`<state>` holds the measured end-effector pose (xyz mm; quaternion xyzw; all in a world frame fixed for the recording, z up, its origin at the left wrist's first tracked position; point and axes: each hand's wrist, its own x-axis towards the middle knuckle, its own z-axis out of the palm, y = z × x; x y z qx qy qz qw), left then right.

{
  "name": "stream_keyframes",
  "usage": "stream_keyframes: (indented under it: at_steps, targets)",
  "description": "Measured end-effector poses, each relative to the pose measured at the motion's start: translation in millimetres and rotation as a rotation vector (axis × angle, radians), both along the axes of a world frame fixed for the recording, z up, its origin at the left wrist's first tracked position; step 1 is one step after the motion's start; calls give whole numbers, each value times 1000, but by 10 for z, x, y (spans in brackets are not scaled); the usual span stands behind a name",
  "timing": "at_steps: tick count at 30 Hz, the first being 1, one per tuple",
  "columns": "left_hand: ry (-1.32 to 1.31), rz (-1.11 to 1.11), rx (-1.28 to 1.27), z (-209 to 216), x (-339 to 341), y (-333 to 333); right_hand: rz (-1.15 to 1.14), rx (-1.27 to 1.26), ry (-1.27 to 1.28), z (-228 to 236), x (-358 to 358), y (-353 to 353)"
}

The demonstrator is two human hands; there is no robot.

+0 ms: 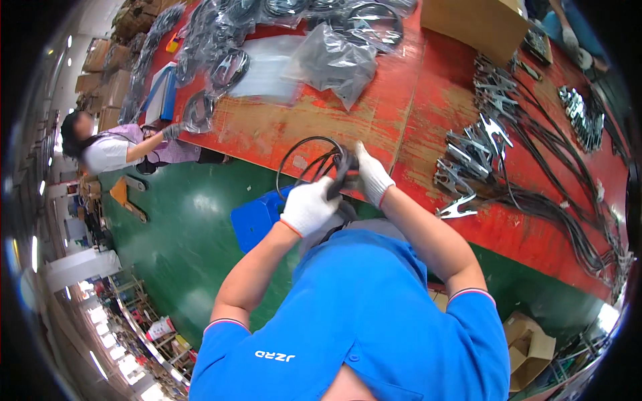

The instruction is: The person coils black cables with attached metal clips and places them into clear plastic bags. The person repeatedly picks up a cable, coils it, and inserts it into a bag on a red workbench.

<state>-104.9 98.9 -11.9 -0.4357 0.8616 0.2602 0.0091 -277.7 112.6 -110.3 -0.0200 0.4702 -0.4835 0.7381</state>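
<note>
A loosely looped coil of black cable (294,148) hangs over the front edge of the red table, its strands gathered into a tight bunch between my hands. My left hand (311,207), in a white knitted glove, is closed around the lower end of that bunch. From the right, my right hand (372,172), gloved the same way, grips the bunch near its upper part, fingers pointing up; its inner side is partly hidden and blurred. On the table to the right lie several metal spring clamps (468,154) joined to long black cables (555,167).
The worn red table (267,137) carries bagged cable coils (227,70), clear plastic bags (264,63) and a cardboard box (475,27). A blue stool (254,224) stands under its edge. One co-worker (114,147) is at the left; another's gloved hands (572,43) show far right.
</note>
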Motion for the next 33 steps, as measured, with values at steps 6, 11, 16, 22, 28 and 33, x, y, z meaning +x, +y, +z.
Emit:
stream_keyframes:
  at_steps: [6, 11, 16, 22, 28, 33]
  targets:
    - [-94, -339, -271, -525, 373, -326, 47, 68, 8, -145, 225, -445]
    - [65, -503, -420, -1059, 737, -1344, -150, 33, -88, -707, 523, -1226]
    - [18, -606, -360, -1741, 1061, -2195, -124, 29, 456, -1372, 838, -1774]
    - [515, -528, -127, -1686, 1292, -2473, 438, 411, 1288, -1237, 978, -1788]
    - [-96, 586, 137, -1711, 1556, -2985, 427, 311, 1449, -1073, 999, -1943]
    - [-91, 463, 251, -2037, 1511, -3147, 547, 233, 1456, -1120, 883, -2211]
